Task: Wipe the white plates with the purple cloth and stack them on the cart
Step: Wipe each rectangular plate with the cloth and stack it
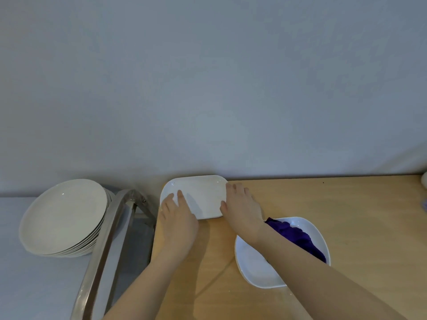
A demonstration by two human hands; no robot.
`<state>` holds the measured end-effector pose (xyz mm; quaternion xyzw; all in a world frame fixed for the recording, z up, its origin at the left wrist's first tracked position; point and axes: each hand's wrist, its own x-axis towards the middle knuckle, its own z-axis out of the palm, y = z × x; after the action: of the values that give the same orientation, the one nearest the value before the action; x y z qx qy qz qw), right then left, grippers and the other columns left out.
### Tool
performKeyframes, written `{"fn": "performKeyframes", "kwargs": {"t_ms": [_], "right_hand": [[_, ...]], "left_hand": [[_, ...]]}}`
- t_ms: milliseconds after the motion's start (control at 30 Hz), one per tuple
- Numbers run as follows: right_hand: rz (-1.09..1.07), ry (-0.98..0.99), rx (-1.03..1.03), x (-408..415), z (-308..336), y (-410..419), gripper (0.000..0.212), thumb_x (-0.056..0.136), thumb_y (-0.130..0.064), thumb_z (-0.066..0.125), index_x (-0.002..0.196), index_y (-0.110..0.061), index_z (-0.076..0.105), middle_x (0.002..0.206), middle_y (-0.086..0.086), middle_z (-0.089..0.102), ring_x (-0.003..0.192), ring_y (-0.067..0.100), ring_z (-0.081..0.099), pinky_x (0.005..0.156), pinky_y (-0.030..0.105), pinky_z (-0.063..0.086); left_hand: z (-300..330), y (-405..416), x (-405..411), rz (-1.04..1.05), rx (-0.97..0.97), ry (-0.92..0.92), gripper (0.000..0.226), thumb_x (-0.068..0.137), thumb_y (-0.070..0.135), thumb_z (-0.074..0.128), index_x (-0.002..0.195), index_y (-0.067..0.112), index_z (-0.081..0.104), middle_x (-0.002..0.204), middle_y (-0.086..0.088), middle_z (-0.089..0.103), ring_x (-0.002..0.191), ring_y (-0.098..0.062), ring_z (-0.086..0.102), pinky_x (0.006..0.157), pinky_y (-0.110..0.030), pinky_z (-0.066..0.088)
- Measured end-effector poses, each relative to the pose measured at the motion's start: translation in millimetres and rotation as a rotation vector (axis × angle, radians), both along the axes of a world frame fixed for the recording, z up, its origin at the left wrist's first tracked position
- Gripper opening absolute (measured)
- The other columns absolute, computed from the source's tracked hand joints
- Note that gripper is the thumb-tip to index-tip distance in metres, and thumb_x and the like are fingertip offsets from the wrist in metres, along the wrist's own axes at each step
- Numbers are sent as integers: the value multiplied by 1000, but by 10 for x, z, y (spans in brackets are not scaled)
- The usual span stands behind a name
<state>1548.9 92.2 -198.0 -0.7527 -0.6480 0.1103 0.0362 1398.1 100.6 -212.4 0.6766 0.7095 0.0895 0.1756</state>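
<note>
Hands [179, 218] [240, 209] grip rectangular plate [203, 195] ends, long axis left-right.

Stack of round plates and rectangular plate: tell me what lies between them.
The cart's metal handle lies between the stack of round plates and the rectangular plate, in the head view.

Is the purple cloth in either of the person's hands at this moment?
No, the purple cloth lies in the bowl-like plate, while both hands grip the rectangular plate.

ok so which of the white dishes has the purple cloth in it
The rounded square dish near the right forearm holds the cloth. The rectangular plate between both hands and the round stack on the cart hold none.
</note>
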Motion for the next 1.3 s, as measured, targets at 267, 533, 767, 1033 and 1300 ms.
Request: {"fn": "performKeyframes", "kwargs": {"t_ms": [267,533,767,1033,1300], "right_hand": [[-34,-54,166,661,77,-995,26,75,-30,53,87,-14,70,87,2,66,73,22,65,59,32,52],[-16,-2,129,901,80,-1430,56,70,-49,62,120,-23,65,113,-5,66,91,19,66,72,36,55],[10,-16,-56,986,48,-1517,74,63,-45,76,132,-30,51,121,-8,59,106,20,59,73,35,48],[22,1,19,1112,96,-1422,50,89,-19,45,137,-31,34,112,-8,54,99,19,50,67,29,44],[-113,233,20,1227,247,-1406,52,83,-18,51,132,-31,37,110,-8,56,102,17,52,72,35,51]], "left_hand": [[103,-820,705,-406,58,-133,27,86,16,60,111,9,63,99,-7,61,84,-25,60,66,-31,46],[28,-1106,874,-220,-23,-68,53,101,28,42,148,11,24,139,-4,37,124,-19,39,94,-23,39],[32,-1185,775,-94,-158,-309,44,98,15,44,141,21,38,114,4,45,86,-15,50,62,-23,37],[69,-1115,743,-22,-165,-388,44,94,9,49,136,19,47,105,2,59,96,-19,54,74,-29,43],[85,-1089,672,5,-128,-340,42,94,13,51,134,24,51,93,-2,56,77,-13,53,58,-27,41]]}}
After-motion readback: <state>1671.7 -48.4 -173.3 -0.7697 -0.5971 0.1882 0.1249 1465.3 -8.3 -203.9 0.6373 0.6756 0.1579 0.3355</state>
